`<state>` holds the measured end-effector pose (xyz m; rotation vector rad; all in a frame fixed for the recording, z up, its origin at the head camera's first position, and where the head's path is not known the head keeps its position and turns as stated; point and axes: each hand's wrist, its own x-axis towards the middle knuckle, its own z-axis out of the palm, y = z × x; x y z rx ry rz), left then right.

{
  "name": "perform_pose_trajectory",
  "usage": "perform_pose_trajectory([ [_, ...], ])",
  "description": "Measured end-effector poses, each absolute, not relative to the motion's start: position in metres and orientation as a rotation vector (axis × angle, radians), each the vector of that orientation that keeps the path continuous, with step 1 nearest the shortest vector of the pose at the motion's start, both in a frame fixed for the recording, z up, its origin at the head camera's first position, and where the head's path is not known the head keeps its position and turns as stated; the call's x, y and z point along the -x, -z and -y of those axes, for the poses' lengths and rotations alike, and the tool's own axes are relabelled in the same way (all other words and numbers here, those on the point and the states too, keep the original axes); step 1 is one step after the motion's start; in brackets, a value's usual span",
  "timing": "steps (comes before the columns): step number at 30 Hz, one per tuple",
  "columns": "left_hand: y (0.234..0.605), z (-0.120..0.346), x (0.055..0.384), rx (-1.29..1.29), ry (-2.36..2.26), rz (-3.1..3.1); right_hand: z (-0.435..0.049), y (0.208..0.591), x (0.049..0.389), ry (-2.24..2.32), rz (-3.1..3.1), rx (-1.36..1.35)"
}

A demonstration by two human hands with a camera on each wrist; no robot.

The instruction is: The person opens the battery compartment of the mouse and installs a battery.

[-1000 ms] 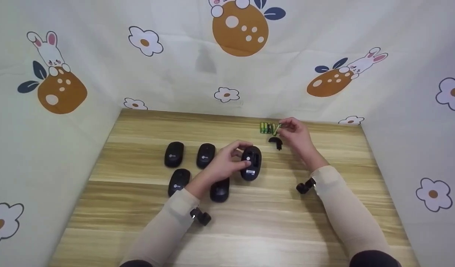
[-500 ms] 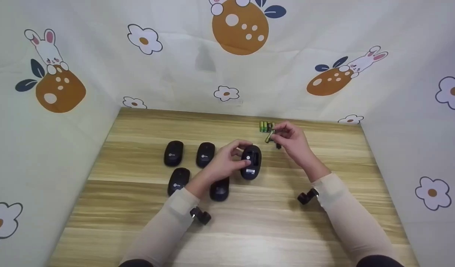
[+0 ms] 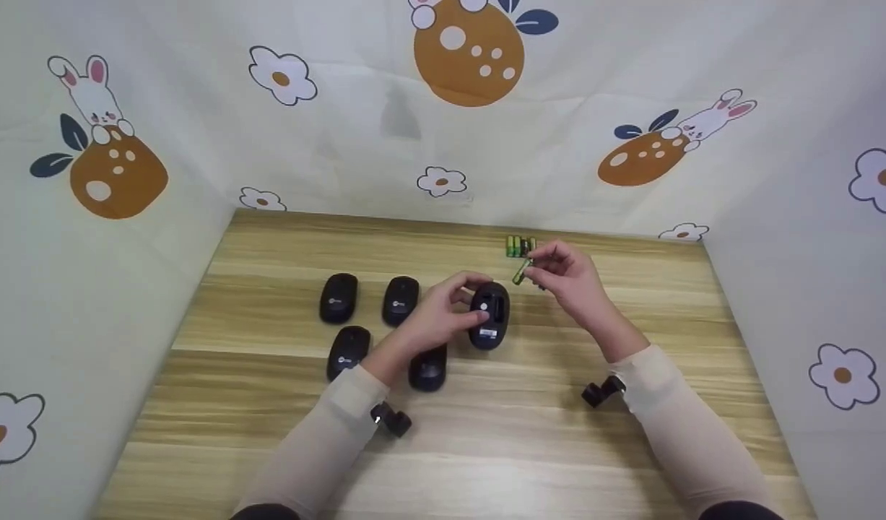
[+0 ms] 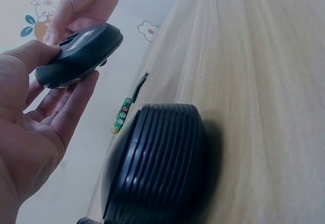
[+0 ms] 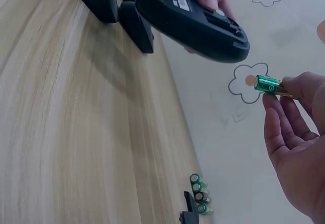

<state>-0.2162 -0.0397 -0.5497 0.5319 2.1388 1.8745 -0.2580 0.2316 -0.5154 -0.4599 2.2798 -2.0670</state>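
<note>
My left hand (image 3: 439, 314) grips a black computer mouse (image 3: 489, 318), its underside turned up and the battery compartment uncovered. In the right wrist view that mouse (image 5: 193, 26) hangs above the table, the left thumb lying on its underside. My right hand (image 3: 569, 278) pinches a green battery (image 3: 521, 271) between thumb and fingertips, just right of the mouse's far end. Closer up, the battery (image 5: 269, 85) points its flat green end toward the mouse. Behind the right hand, several more green batteries (image 3: 516, 246) stand in a row. The black battery cover (image 5: 190, 209) lies beside them.
More black mice lie on the wooden table: one far left (image 3: 339, 298), one beside it (image 3: 401, 300), one nearer (image 3: 349, 352), and one below the left wrist (image 3: 428, 370). A patterned cloth wall (image 3: 356, 144) closes off the back and sides.
My right hand has lifted a battery from the row and brought it toward me and left, closer to the mouse. The left hand and its mouse have stayed in place.
</note>
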Motion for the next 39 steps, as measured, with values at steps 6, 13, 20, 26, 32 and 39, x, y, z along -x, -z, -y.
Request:
perform_pose_trajectory([
  [6,0.549,0.039,0.216,-0.538,-1.875,-2.148,-0.227,0.508,0.247,2.073,-2.249,0.512],
  [13,0.548,0.038,0.216,-0.531,-1.89,-2.123,-0.22,0.504,0.236,1.999,-2.252,0.579],
  [20,0.55,0.038,0.217,-0.543,-1.889,-2.129,-0.215,0.504,0.23,1.913,-2.26,0.669],
  [26,0.55,0.037,0.217,-0.568,-1.892,-2.13,-0.214,0.504,0.227,1.818,-2.337,0.718],
  [32,0.55,0.036,0.217,-0.568,-1.878,-2.139,-0.214,0.506,0.226,1.748,-2.373,0.757],
  [39,0.549,0.036,0.216,-0.576,-1.881,-2.147,-0.214,0.511,0.226,1.682,-2.439,0.831],
])
